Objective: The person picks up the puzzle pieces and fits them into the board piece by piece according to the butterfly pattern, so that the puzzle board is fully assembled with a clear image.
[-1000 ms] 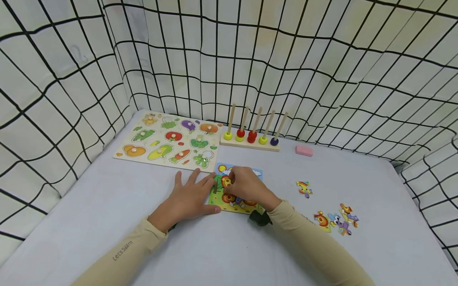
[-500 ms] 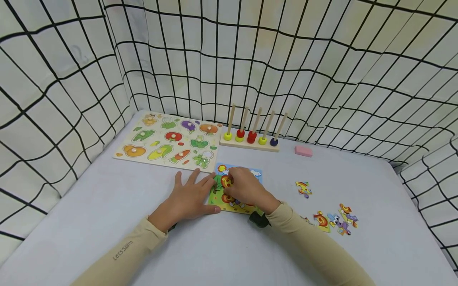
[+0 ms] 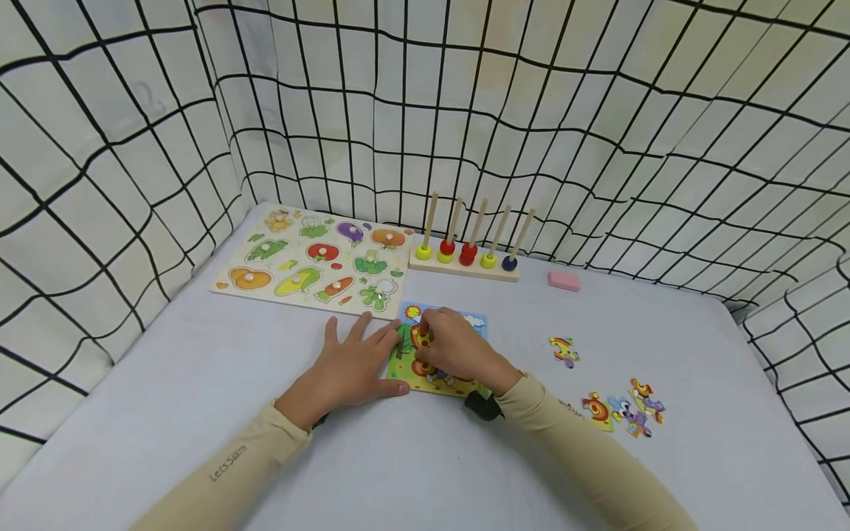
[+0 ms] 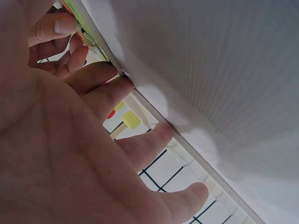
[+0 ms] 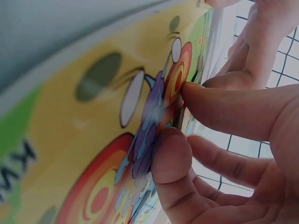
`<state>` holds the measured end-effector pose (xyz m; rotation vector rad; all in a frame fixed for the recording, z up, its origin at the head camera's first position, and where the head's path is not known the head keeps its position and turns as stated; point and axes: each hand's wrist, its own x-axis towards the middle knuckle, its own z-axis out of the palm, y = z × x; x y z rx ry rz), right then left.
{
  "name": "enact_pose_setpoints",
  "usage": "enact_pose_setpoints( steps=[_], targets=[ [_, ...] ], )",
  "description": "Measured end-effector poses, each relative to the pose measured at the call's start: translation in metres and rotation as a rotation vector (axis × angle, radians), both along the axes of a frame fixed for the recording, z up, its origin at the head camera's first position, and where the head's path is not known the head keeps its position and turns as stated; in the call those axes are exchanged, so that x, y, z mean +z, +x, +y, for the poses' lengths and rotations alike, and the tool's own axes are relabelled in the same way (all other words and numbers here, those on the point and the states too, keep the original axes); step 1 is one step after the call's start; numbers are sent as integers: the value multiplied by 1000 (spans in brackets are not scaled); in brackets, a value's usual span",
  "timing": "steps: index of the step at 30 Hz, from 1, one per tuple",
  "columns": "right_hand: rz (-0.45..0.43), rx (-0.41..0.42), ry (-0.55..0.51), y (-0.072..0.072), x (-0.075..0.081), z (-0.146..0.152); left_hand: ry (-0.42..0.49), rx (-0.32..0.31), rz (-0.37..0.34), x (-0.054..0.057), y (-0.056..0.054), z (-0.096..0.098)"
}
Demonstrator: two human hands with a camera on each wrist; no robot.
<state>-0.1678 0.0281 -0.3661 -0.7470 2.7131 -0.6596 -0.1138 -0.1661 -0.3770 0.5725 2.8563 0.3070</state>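
A colourful cartoon jigsaw board (image 3: 403, 375) lies flat before me, sun and clouds at its far edge. My left hand (image 3: 348, 367) rests palm down with spread fingers, index finger and thumb touching the board's left side. Over the board's middle, my right hand (image 3: 460, 346) pinches a yellow-and-red puzzle piece (image 3: 420, 337) between thumb and curled index finger, low against the surface. In the right wrist view, thumb and index finger meet the board (image 5: 70, 126) closely; the piece is mostly hidden there. The left wrist view shows left fingertips along a pale board edge (image 4: 196, 151).
To the right lie a lone puzzle piece (image 3: 564, 352) and a cluster of loose pieces (image 3: 629, 417), partly behind the right sleeve. A vegetable peg puzzle (image 3: 299, 254), a bead-peg stand (image 3: 465, 271) and a pink block (image 3: 564, 280) sit farther back. Black netting (image 3: 425, 110) surrounds the table.
Hardly anything moves. The right hand's fingers shift very slightly over the same spot on the board, while the left hand stays put.
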Motion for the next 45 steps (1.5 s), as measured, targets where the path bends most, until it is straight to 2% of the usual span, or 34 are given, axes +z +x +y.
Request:
enact_pose_setpoints(
  steps=[13,23,30,39,42,45],
  targets=[
    [-2,41,-13,-2,-1,1,-8,-1,-7,2,-1,2],
    [24,108,-14,-1,-2,3,-4,-8,-5,4,0,2],
    [69,213,-52,-3,-5,6,-7,-15,-9,3,0,2],
    [20,312,-39,-5,2,9,-8,-13,-3,4,-1,1],
    [10,337,-59,-6,4,12,-7,-8,-6,4,-1,0],
    [-9,326,-114,-7,5,18,3,-8,-8,4,-1,0]
  ],
)
